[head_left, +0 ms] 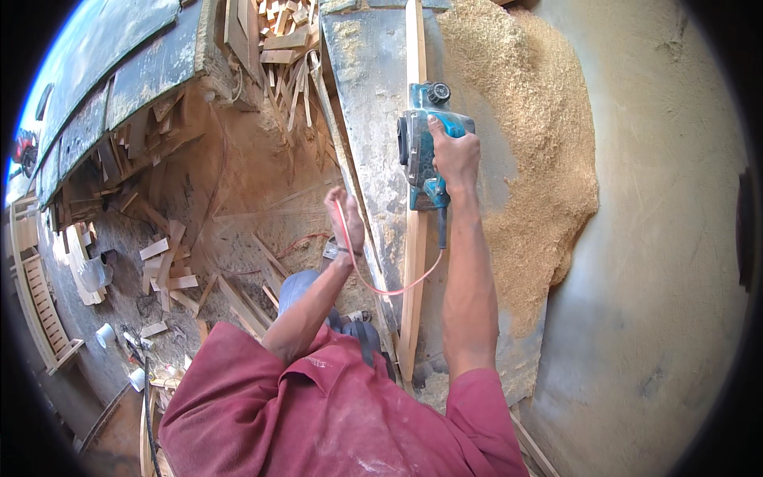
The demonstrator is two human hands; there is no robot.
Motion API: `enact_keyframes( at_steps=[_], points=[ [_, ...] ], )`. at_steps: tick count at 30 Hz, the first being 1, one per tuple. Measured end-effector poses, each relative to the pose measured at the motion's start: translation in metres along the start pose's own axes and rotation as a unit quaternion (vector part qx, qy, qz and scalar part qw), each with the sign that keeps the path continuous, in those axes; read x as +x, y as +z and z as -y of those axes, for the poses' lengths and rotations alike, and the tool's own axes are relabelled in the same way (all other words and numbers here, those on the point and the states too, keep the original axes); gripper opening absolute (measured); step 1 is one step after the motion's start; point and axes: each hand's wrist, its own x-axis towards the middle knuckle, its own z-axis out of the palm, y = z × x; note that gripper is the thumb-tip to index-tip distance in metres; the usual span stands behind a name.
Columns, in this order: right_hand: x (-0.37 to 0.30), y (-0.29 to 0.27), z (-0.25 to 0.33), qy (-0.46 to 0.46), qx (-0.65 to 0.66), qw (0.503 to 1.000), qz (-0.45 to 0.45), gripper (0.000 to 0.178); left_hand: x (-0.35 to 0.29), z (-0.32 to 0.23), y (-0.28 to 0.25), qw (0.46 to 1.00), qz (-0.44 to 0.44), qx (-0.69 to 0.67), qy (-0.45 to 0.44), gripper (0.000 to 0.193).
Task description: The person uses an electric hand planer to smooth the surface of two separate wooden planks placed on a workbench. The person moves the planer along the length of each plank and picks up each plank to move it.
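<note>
My right hand (pixel 457 159) is closed round the handle of a teal electric planer (pixel 420 151). The planer rests on a long, narrow wooden strip (pixel 415 274) that runs lengthwise along the bench. From its rear hangs a dark cable that continues as a thin red cord (pixel 397 292). That cord loops across to my left hand (pixel 346 224), raised beside the bench's left edge. Its fingers are closed, with the cord running up through the hand; the grip is partly hidden.
Sawdust and shavings (pixel 548 159) lie heaped on the bench (pixel 369 119), beside a plastered wall (pixel 652 238) on the right. Wood offcuts (pixel 168 262) litter the floor at left. More scraps (pixel 286 40) are piled at the far end. A slatted wooden piece (pixel 44 306) stands far left.
</note>
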Motion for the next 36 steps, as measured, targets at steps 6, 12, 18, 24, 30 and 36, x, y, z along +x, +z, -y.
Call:
enact_keyframes(
  at_steps=[6, 12, 18, 24, 30, 36],
  points=[
    [0.052, 0.016, 0.019, 0.009, 0.009, 1.0, 0.003, 0.042, 0.123, -0.014, 0.034, 0.993, -0.048, 0.086, 0.058, 0.041],
    [0.106, 0.032, 0.051, -0.007, 0.015, 1.0, 0.019, 0.042, 0.213, 0.009, 0.1, 0.989, -0.059, 0.129, 0.027, 0.036],
    [0.165, 0.047, 0.072, -0.005, -0.001, 1.0, 0.018, 0.042, 0.211, 0.003, 0.13, 0.953, -0.093, 0.275, -0.089, 0.04],
    [0.218, 0.065, 0.108, 0.012, -0.019, 0.999, 0.028, 0.045, 0.226, 0.018, 0.126, 0.945, -0.197, 0.212, -0.149, 0.04],
    [0.271, 0.08, 0.117, 0.01, -0.013, 1.0, 0.015, 0.046, 0.233, -0.01, 0.134, 0.894, -0.164, 0.304, -0.285, 0.054],
    [0.306, 0.091, 0.144, 0.032, 0.032, 0.999, 0.028, 0.045, 0.236, -0.008, 0.137, 0.886, -0.165, 0.325, -0.288, 0.051]
  ],
)
